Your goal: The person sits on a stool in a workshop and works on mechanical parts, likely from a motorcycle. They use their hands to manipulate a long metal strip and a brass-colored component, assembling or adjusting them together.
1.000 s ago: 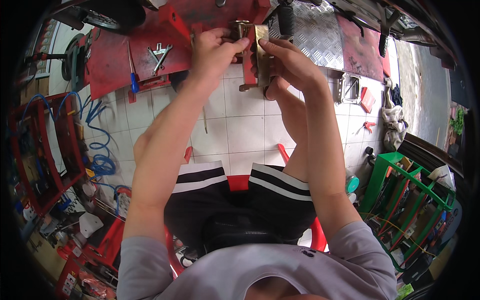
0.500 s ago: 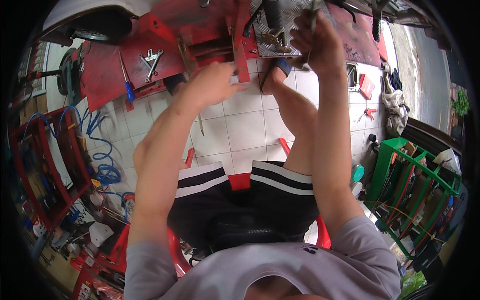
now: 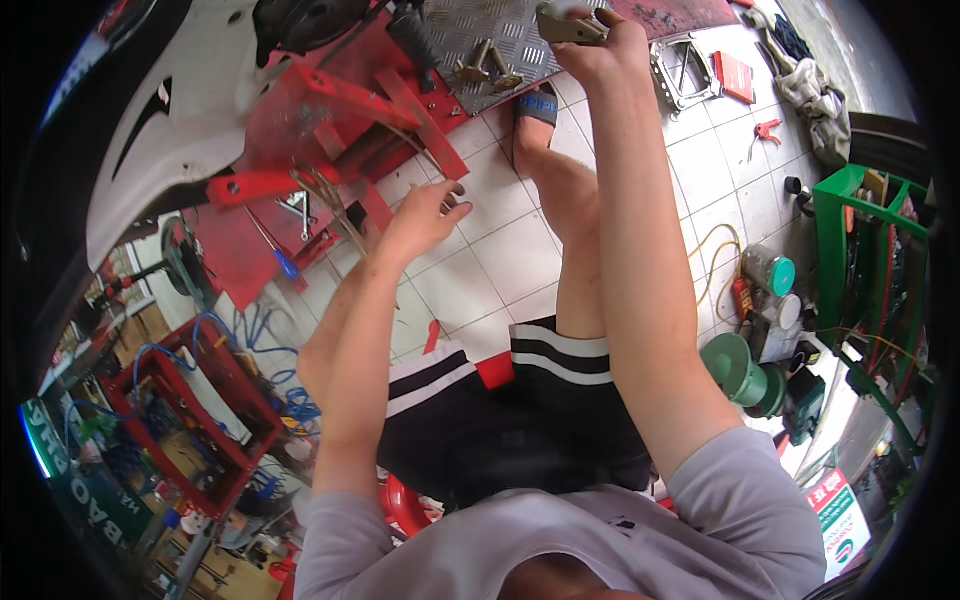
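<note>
My right hand (image 3: 612, 48), at the top of the view, is closed round a dull metal bracket (image 3: 570, 28) with a hole in it. It is over the edge of a ridged metal plate (image 3: 455, 30). Two brass-coloured metal parts with round flanges (image 3: 486, 66) lie on that plate, left of the bracket. My left hand (image 3: 428, 218) hangs above the tiled floor with its fingers loosely bent and apart, nothing in them. Beside it is a red metal frame (image 3: 390, 110) with long arms, and thin cables or hoses (image 3: 330, 195) hang near my left forearm.
On the red platform lie wrenches (image 3: 298, 210) and a blue-handled screwdriver (image 3: 285, 262). A white vehicle panel (image 3: 170, 110) fills the upper left. At the right are a metal frame (image 3: 685, 78), a red box (image 3: 735, 78), red-handled pliers (image 3: 767, 131) and a green rack (image 3: 850, 230).
The view has swung, so the red frame sits lower and the white panel shows. My left hand has moved away from the red frame. The bracket in my right hand now shows more broadly.
</note>
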Tool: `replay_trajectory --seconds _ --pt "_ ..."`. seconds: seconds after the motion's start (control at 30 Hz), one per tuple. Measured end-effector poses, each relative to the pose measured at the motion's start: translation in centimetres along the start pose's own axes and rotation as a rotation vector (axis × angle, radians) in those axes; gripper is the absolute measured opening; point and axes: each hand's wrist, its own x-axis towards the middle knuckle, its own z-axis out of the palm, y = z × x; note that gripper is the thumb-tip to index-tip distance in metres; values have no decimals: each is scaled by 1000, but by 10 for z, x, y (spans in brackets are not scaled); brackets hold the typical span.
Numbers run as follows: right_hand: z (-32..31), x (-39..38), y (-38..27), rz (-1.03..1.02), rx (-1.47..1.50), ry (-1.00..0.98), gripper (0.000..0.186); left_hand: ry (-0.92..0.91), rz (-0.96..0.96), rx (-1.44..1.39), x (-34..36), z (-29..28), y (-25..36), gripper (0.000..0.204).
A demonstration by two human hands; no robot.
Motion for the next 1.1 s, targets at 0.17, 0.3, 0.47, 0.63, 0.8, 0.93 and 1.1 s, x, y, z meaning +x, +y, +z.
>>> replay_trajectory --seconds 0.17,0.3,0.47,0.63,0.8,0.93,1.1 --pt "-2 6 -12 -96 222 28 14 142 46 -38 71 28 -4 29" --pt "2 -21 4 6 210 72 18 471 23 -85 153 12 -55 23" --pt "6 -36 1 35 125 97 14 628 91 1 243 -8 -61 33" --pt "-3 -21 -11 -5 153 76 18 633 -9 -26 273 2 -48 25" --pt "-2 -26 2 30 116 26 19 957 6 98 262 -13 -78 26" --pt "1 -40 -10 -115 -108 -50 27 1141 138 167 233 21 -32 28" --pt "5 -54 12 -128 -351 -245 34 981 93 -100 165 33 -33 40"
